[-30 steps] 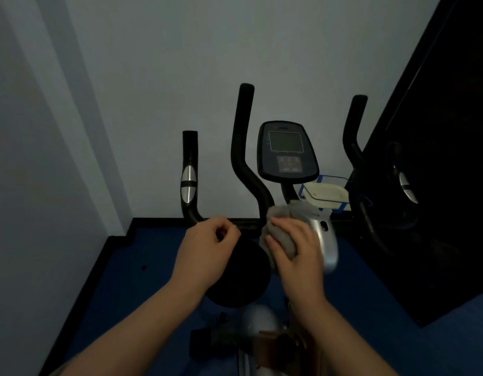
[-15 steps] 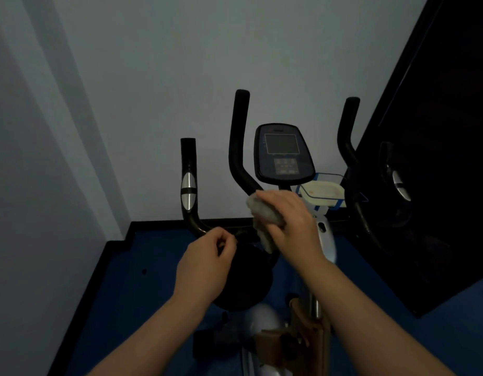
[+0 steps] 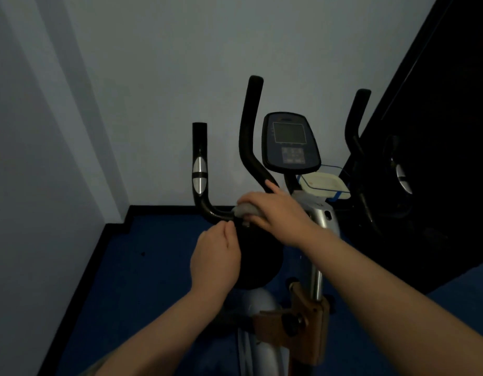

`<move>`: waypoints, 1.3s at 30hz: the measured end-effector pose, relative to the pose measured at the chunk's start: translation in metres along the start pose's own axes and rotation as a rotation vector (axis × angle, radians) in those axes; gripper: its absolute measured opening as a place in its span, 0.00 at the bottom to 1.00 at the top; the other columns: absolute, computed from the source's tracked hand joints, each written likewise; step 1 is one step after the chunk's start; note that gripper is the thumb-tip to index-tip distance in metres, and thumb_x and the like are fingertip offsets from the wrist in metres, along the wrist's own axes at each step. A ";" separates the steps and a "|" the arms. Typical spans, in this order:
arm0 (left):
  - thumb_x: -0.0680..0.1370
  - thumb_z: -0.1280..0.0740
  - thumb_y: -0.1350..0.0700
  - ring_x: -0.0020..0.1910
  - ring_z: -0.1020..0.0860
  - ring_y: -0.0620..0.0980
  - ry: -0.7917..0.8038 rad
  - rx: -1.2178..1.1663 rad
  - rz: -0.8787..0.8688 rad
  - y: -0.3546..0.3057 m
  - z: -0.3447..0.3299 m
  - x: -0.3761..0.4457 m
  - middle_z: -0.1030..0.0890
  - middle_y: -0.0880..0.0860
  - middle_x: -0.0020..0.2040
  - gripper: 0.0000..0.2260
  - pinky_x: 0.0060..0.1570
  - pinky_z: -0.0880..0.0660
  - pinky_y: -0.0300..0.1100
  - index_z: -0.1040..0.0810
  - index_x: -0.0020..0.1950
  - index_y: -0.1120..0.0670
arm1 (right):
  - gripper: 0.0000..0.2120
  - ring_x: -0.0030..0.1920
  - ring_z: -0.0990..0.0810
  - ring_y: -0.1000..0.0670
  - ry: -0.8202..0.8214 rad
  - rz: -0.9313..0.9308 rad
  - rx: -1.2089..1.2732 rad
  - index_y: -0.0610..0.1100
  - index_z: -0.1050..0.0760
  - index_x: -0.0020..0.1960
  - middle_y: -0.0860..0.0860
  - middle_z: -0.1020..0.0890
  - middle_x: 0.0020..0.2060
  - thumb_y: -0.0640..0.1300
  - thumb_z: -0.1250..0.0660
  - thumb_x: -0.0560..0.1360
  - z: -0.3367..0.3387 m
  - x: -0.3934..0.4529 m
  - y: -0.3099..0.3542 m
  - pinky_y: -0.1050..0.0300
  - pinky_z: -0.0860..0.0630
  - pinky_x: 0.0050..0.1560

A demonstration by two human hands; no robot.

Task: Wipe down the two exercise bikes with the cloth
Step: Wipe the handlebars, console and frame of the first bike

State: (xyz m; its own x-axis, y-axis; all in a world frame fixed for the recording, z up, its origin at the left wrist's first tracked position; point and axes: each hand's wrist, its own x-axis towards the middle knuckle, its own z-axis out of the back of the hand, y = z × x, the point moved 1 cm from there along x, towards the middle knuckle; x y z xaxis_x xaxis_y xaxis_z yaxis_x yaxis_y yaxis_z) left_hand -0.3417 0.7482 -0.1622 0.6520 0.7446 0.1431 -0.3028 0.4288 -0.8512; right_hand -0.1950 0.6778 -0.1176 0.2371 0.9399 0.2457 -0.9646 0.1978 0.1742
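An exercise bike stands in front of me, with a dark console [image 3: 290, 142] and black handlebars [image 3: 250, 126]. My right hand [image 3: 278, 213] presses a grey cloth [image 3: 244, 209] down on the low horizontal part of the left handlebar [image 3: 207, 210], fingers curled over it. Just below that bar my left hand [image 3: 216, 256] hovers with its fingers curled and nothing visible in it. The left grip carries a silver sensor [image 3: 199, 172]. The bike's silver post [image 3: 323, 221] rises to the right of my right wrist. I see only this one bike.
A white tray with a blue rim [image 3: 326, 183] sits behind the console. A tall dark panel [image 3: 438, 158] closes off the right side, close to the right handlebar [image 3: 355, 123]. Pale walls meet at the left corner. Blue floor [image 3: 142, 280] lies below, with a wooden piece [image 3: 305, 327] on the frame.
My right hand carried the cloth from the silver post up and left onto the left handlebar's horizontal part. My left hand stayed near the bar, barely shifting.
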 end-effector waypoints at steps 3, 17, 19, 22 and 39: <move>0.82 0.49 0.48 0.35 0.28 0.47 0.017 0.044 -0.007 0.002 0.004 0.000 0.27 0.49 0.33 0.18 0.31 0.37 0.44 0.32 0.34 0.49 | 0.16 0.61 0.24 0.49 0.029 0.050 -0.059 0.49 0.28 0.65 0.52 0.18 0.55 0.51 0.36 0.79 0.006 0.006 -0.004 0.67 0.58 0.71; 0.82 0.44 0.49 0.31 0.31 0.42 -0.101 -0.072 0.009 0.006 0.003 -0.009 0.30 0.44 0.29 0.19 0.32 0.39 0.40 0.34 0.30 0.44 | 0.16 0.71 0.39 0.52 0.446 0.079 0.169 0.59 0.43 0.68 0.50 0.26 0.65 0.55 0.45 0.81 0.004 0.018 -0.030 0.65 0.45 0.66; 0.82 0.44 0.48 0.34 0.28 0.45 -0.080 -0.109 0.027 0.007 0.003 -0.011 0.28 0.45 0.31 0.17 0.34 0.37 0.41 0.30 0.32 0.45 | 0.22 0.72 0.48 0.56 0.516 0.104 0.166 0.63 0.47 0.70 0.52 0.30 0.69 0.55 0.42 0.80 0.011 0.012 -0.035 0.65 0.55 0.70; 0.81 0.44 0.45 0.40 0.25 0.47 -0.056 -0.136 0.043 0.012 0.004 -0.012 0.24 0.48 0.36 0.16 0.36 0.33 0.42 0.25 0.38 0.48 | 0.25 0.71 0.35 0.46 0.488 0.076 0.044 0.58 0.45 0.74 0.49 0.28 0.67 0.55 0.41 0.80 0.008 0.027 -0.023 0.56 0.37 0.65; 0.78 0.41 0.48 0.30 0.28 0.45 -0.188 -0.057 0.163 -0.002 -0.004 -0.010 0.26 0.48 0.30 0.17 0.28 0.36 0.42 0.28 0.32 0.53 | 0.20 0.58 0.23 0.44 0.441 0.037 0.071 0.50 0.32 0.69 0.46 0.21 0.58 0.55 0.39 0.80 -0.005 0.050 0.003 0.53 0.30 0.54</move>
State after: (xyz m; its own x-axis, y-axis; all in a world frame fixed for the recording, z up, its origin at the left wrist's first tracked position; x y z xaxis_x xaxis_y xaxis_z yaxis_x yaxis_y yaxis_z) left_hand -0.3452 0.7379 -0.1634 0.4551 0.8861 0.0883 -0.3507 0.2695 -0.8969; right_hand -0.1865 0.7270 -0.1098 0.1155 0.9779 -0.1741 -0.9577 0.1562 0.2418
